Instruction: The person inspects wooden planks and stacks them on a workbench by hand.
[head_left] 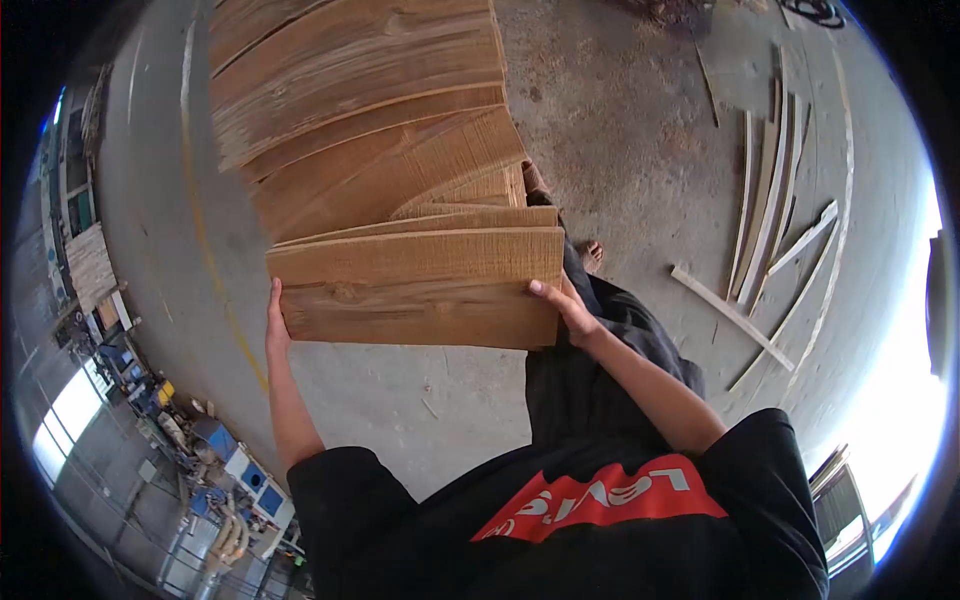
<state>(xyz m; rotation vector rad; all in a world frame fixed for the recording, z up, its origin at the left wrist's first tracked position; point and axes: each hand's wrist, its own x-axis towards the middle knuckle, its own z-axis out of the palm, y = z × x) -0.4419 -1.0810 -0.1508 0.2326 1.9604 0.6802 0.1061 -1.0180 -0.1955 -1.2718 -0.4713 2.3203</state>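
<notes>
My left hand [278, 318] curls round one end of the front board [420, 290], right hand [572, 315] clamping the other! More boards [360, 60] lie stacked just beyond.

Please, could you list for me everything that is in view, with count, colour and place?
Held wooden boards: at least two, brown, between the hands
Stacked wooden boards: several, brown, beyond the held ones
Wood strips: several, mostly pale, floor at right
Floor: one, grey with brown patches
Machine: at least one, blue and white, lower left
Coil: at least one, black, top right
T-shirt: one, black with red-and-white print, bottom
Trousers: one pair, black, centre
Bare foot: at least one, right of boards
Left hand: one, boards' left end
Right hand: one, boards' right end
</notes>
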